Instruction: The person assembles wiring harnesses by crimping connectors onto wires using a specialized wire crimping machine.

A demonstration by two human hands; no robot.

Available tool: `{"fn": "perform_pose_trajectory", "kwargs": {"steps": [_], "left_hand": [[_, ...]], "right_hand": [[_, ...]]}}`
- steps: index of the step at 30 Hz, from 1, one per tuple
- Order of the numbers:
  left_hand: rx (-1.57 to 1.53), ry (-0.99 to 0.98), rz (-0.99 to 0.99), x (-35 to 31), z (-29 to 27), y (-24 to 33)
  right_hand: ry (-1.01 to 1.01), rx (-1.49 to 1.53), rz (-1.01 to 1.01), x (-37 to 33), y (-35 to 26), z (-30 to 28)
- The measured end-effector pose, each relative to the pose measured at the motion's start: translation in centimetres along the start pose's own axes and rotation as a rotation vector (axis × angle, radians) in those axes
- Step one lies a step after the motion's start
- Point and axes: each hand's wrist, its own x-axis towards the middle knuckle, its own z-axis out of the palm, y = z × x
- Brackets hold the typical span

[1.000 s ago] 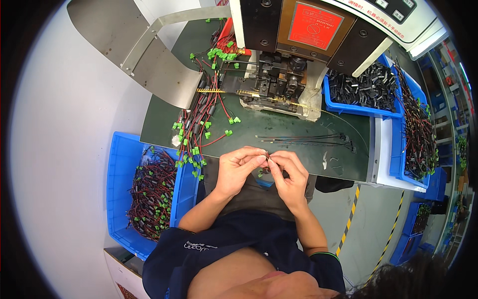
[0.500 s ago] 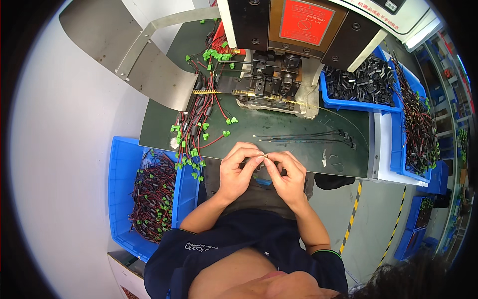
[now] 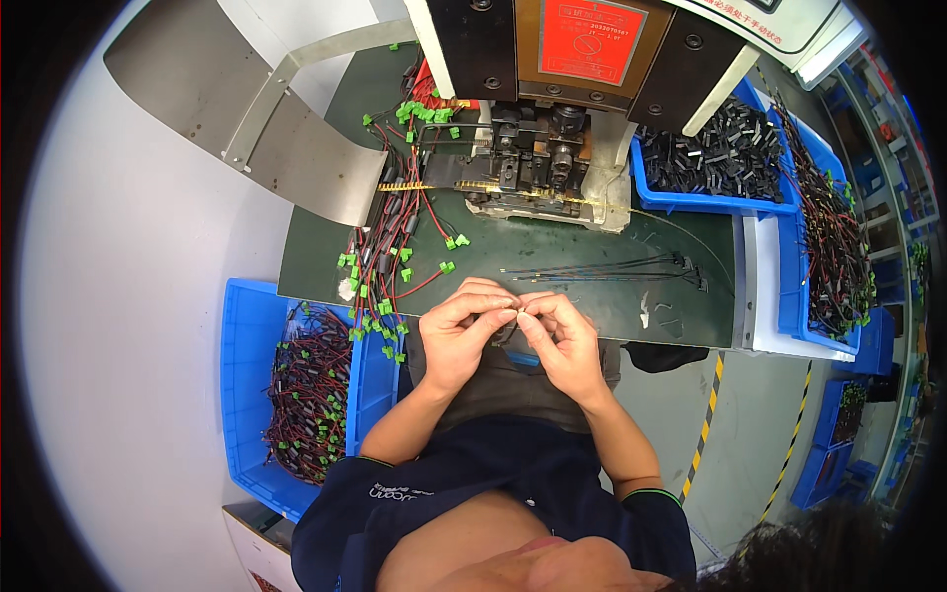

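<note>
I see left hand [image 3: 462,331] and right hand [image 3: 560,335] pinched narrowly together on something tiny, unidentifiable, probably for fingertip control, loose wires [image 3: 602,266] just beyond.

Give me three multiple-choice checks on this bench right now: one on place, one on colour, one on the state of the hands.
1. Where does the blue bin of red-and-black wire harnesses sit?
A. at the person's left
B. on top of the press
C. behind the black parts

2. What colour are the small connectors on the wires lying on the green mat?
A. yellow
B. green
C. white

3. How are the left hand and right hand placed?
A. far apart
B. flat on the mat
C. fingertips together, pinching something small

Answers: 1 A, it lies below the mat's left edge. 2 B, bright green housings show. 3 C, thumbs and forefingers meet at the mat's front edge.
</note>
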Motion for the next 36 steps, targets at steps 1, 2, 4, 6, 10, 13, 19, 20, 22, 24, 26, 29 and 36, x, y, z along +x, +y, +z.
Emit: {"fn": "perform_pose_trajectory", "kwargs": {"steps": [1,2,4,6,10,13,19,20,22,24,26,29,36], "left_hand": [[-0.059,0.04,-0.072,-0.2,0.0,0.1],[-0.143,0.066,-0.127,-0.3,0.0,0.3],[-0.188,0.126,-0.236,-0.4,0.0,0.5],[-0.226,0.138,-0.302,-0.3,0.0,0.7],[-0.133,0.051,-0.288,0.1,-0.7,0.6],[-0.129,0.011,-0.254,0.3,-0.9,0.2],[-0.244,0.046,-0.348,0.2,-0.4,0.5],[-0.252,0.074,-0.376,0.1,-0.3,0.6],[-0.309,0.088,-0.34,0.3,-0.3,0.6],[-0.422,0.131,-0.341,0.5,-0.4,0.4],[-0.589,0.2,-0.368,0.7,-0.6,0.1],[-0.698,0.258,-0.411,0.9,-0.6,-0.3],[-0.394,0.095,-0.34,1.4,-0.8,0.8]], "right_hand": [[0.003,0.041,0.008,0.0,0.1,0.1],[0.002,0.037,0.008,0.0,0.2,0.1],[0.008,0.123,0.038,-0.1,0.3,0.2],[0.014,0.119,0.056,-0.2,0.4,0.2],[0.022,0.151,0.1,-0.4,0.7,0.0],[0.002,0.131,0.097,-0.6,0.9,-0.1],[0.085,0.176,0.053,-0.5,1.4,0.2],[0.079,0.211,0.075,-0.5,1.4,0.2],[0.061,0.33,0.105,-0.4,1.3,0.1],[0.007,0.31,0.094,-0.3,1.2,-0.1],[-0.078,0.348,0.033,-0.2,1.1,-0.2],[-0.228,0.459,-0.046,-0.3,0.9,-0.3],[-0.126,0.487,0.256,0.4,-0.1,-0.8]]}}
